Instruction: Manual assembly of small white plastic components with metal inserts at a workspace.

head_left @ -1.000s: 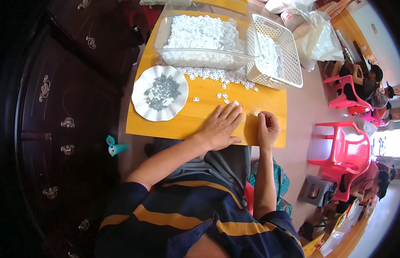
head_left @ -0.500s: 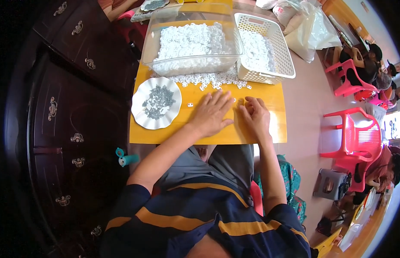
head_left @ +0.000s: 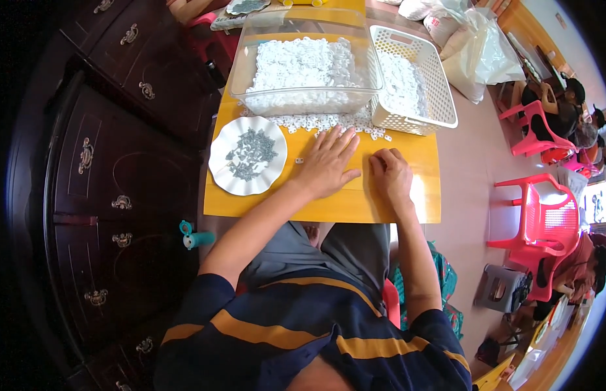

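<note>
My left hand (head_left: 328,166) lies flat on the yellow tabletop, fingers stretched out. Its fingertips reach the edge of a spread of small white two-holed pieces (head_left: 316,122); what is under the palm is hidden. To its right, my right hand (head_left: 393,177) rests on the table with fingers curled in and thumb side toward the left hand; whatever it pinches cannot be seen. One white piece (head_left: 299,160) sits alone beside my left hand. Farther left stands a white scalloped plate (head_left: 225,177) of small grey flat bits (head_left: 253,153).
A clear plastic bin (head_left: 309,101) heaped with white pieces stands at the table's back, beside a white perforated basket (head_left: 407,122) of similar pieces. Dark drawers (head_left: 101,163) line the left. A pink chair (head_left: 541,215) and plastic sacks (head_left: 485,52) are at right. Other people sit beyond.
The whole view has shifted slightly. My left hand has slid a little forward to the loose pieces. The fingers of my right hand have curled in more.
</note>
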Demonstrator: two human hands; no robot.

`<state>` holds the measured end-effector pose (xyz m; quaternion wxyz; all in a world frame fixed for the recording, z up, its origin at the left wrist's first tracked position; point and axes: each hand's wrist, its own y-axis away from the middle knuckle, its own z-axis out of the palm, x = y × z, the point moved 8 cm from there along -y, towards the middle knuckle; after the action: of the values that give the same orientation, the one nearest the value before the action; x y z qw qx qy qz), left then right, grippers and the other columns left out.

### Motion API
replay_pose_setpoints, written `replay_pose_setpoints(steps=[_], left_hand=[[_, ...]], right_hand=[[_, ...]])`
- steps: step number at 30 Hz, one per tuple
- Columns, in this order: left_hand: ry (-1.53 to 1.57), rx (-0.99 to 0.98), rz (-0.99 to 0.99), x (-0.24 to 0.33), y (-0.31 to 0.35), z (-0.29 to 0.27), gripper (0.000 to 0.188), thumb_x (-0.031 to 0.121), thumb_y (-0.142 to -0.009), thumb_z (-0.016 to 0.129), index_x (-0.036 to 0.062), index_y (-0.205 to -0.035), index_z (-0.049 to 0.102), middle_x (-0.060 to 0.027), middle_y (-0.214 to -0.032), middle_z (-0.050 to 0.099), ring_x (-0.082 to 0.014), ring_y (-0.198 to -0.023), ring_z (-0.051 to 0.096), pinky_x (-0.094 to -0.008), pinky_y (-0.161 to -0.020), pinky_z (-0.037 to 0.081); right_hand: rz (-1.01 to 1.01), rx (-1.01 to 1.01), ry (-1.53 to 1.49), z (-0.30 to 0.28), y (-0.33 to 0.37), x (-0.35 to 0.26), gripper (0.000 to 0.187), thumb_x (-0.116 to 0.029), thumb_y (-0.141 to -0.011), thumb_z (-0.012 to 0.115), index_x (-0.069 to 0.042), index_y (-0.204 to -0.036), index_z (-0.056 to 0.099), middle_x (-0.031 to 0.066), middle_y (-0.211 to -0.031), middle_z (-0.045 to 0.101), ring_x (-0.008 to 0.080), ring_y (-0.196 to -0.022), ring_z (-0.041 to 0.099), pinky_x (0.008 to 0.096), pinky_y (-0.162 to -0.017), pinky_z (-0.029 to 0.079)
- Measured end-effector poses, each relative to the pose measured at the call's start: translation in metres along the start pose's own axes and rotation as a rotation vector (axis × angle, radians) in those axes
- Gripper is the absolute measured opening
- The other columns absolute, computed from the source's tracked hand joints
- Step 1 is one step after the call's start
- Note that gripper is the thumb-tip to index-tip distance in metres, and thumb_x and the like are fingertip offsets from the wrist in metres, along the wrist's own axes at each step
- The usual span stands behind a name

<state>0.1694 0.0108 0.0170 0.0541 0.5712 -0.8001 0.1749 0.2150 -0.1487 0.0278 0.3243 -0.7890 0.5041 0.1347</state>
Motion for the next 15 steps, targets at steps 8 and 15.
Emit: replay_pose_setpoints(steps=[8,15], left_hand=[[0.075,-0.082,0.016,0.011,0.032,0.008,0.077,0.049,-0.098,0.061,0.001,-0.154,0.04,-0.0185,-0.164,0.033,-0.0396,-0.153,0.025,-0.0516,-0.125,0.021],[0.026,-0.019,0.05,-0.017,-0.019,0.017,0.075,0.047,-0.097,0.063,-0.0009,-0.151,0.043,-0.019,-0.162,0.034,-0.0374,-0.153,0.026,-0.049,-0.125,0.024]], right_hand=[[0.037,-0.034,-0.057,-0.002,-0.007,-0.001,0.011,-0.015,-0.09,0.075,-0.006,-0.096,0.074,0.0128,-0.089,0.069,0.0326,-0.074,0.068,0.0407,-0.068,0.055],[-0.053,0.015,-0.012,0.008,-0.002,-0.001,0.011,-0.023,-0.089,0.075,-0.013,-0.093,0.074,0.0093,-0.087,0.069,0.0334,-0.074,0.069,0.0425,-0.064,0.055]])
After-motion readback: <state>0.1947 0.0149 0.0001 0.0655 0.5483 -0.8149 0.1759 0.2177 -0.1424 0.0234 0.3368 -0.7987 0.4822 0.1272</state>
